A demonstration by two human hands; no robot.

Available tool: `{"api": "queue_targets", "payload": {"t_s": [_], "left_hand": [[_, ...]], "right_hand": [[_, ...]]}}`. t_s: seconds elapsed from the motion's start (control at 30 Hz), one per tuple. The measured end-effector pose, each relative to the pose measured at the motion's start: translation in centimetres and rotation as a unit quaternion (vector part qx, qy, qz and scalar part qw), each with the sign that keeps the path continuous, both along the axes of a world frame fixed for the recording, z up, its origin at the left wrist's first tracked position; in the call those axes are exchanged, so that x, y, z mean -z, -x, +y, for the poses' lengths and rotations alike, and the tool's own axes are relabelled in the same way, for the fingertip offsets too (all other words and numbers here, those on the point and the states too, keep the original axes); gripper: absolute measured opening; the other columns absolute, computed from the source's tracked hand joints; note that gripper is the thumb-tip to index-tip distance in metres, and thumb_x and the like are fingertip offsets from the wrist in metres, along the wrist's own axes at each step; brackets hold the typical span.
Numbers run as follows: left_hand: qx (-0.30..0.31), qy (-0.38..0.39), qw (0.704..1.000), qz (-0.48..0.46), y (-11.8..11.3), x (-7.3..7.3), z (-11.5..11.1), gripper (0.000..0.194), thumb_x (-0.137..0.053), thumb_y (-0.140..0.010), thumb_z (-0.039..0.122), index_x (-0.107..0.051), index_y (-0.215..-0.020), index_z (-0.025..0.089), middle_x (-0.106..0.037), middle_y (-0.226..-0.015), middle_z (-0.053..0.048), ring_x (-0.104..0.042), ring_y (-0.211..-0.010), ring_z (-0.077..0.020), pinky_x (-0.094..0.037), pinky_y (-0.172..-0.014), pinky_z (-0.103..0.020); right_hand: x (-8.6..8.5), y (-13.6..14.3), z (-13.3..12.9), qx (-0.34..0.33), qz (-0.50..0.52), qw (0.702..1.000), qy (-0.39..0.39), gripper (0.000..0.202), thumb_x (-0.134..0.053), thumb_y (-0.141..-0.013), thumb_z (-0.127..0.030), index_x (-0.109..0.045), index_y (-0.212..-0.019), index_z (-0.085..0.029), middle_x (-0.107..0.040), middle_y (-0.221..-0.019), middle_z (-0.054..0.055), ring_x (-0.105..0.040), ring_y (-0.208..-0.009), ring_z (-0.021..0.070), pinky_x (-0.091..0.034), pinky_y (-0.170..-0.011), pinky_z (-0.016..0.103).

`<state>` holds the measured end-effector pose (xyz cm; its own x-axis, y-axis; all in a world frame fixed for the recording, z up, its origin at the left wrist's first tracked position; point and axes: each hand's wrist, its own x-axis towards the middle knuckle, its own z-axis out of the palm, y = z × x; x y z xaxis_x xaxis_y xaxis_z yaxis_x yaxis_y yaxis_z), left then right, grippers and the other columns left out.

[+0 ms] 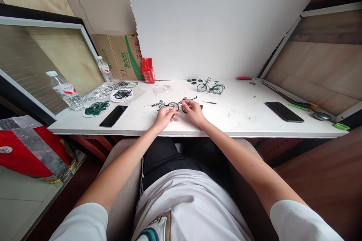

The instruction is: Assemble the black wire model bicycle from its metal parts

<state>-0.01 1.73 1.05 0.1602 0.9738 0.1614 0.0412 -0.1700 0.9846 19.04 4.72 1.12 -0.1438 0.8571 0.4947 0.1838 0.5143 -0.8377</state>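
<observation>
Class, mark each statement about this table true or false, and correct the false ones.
1. The green bicycle lies flat on its side. False: the green bicycle is upright.
2. The red packet stands left of the green bicycle. True.
3. Only one phone is on the table. False: there are two, the left phone and the right phone.
4. The pile of green parts is left of the pile of black parts. True.
5. Each hand rests on a bottle. False: the left hand and right hand are at the dark bicycle pieces.
</observation>
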Motion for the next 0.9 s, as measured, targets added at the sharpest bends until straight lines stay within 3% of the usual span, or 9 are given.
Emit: {"api": "queue_targets", "payload": {"t_s": [0.07,0.17,0.3,0.43,0.63,0.9], "left_hand": [[-0.026,0.004,0.999,-0.020,0.0,0.0,0.0,0.033,-0.064,-0.097,0.043,-0.068,-0.108,0.012,-0.080,-0.101,-0.015,-0.075,-0.067,-0.0162,-0.047,-0.060,-0.024],[-0.065,0.009,0.997,-0.047,0.0,0.0,0.1,0.032,-0.064,-0.097,0.043,-0.067,-0.105,0.012,-0.080,-0.094,-0.014,-0.073,-0.064,-0.0152,-0.045,-0.057,-0.023],[-0.070,0.016,0.996,-0.058,0.0,-0.1,0.1,0.032,-0.067,-0.094,0.043,-0.067,-0.102,0.012,-0.080,-0.091,-0.012,-0.073,-0.063,-0.0152,-0.044,-0.056,-0.022],[-0.064,0.019,0.996,-0.061,-0.1,-0.2,0.0,0.028,-0.067,-0.093,0.039,-0.068,-0.100,0.012,-0.079,-0.088,-0.012,-0.072,-0.061,-0.0147,-0.043,-0.055,-0.022],[-0.058,0.022,0.996,-0.058,-0.1,-0.3,-0.1,0.029,-0.069,-0.092,0.040,-0.068,-0.099,0.012,-0.079,-0.089,-0.012,-0.072,-0.061,-0.0147,-0.043,-0.055,-0.022],[-0.049,0.018,0.998,-0.047,0.0,0.0,0.1,0.028,-0.067,-0.093,0.039,-0.069,-0.101,0.012,-0.079,-0.089,-0.012,-0.072,-0.062,-0.0148,-0.043,-0.056,-0.023]], "right_hand": [[0.1,-0.4,0.4,0.017,-0.014,1.000,-0.007,0.040,-0.057,-0.100,-0.058,-0.074,-0.104,-0.021,-0.075,-0.103,0.008,-0.067,-0.090,0.0228,-0.053,-0.084,0.037],[0.3,-1.0,0.8,0.048,-0.121,0.990,-0.055,0.032,-0.058,-0.101,-0.048,-0.076,-0.101,-0.021,-0.073,-0.101,0.011,-0.064,-0.097,0.0275,-0.051,-0.091,0.044],[0.4,-1.0,0.2,0.101,-0.316,0.934,-0.130,0.030,-0.058,-0.100,-0.034,-0.078,-0.119,-0.022,-0.066,-0.120,0.015,-0.053,-0.118,0.0349,-0.045,-0.102,0.052],[0.1,-0.4,-0.8,0.096,-0.432,0.885,-0.144,0.038,-0.053,-0.103,-0.036,-0.074,-0.132,-0.023,-0.060,-0.137,0.016,-0.043,-0.131,0.0371,-0.042,-0.104,0.052],[0.3,-0.3,-0.7,0.097,-0.461,0.869,-0.149,0.038,-0.051,-0.105,-0.039,-0.074,-0.129,-0.021,-0.059,-0.139,0.017,-0.041,-0.134,0.0370,-0.043,-0.103,0.050],[0.6,-0.3,-0.5,0.094,-0.435,0.886,-0.128,0.035,-0.053,-0.104,-0.036,-0.075,-0.126,-0.019,-0.062,-0.132,0.017,-0.045,-0.130,0.0356,-0.044,-0.102,0.048]]}}
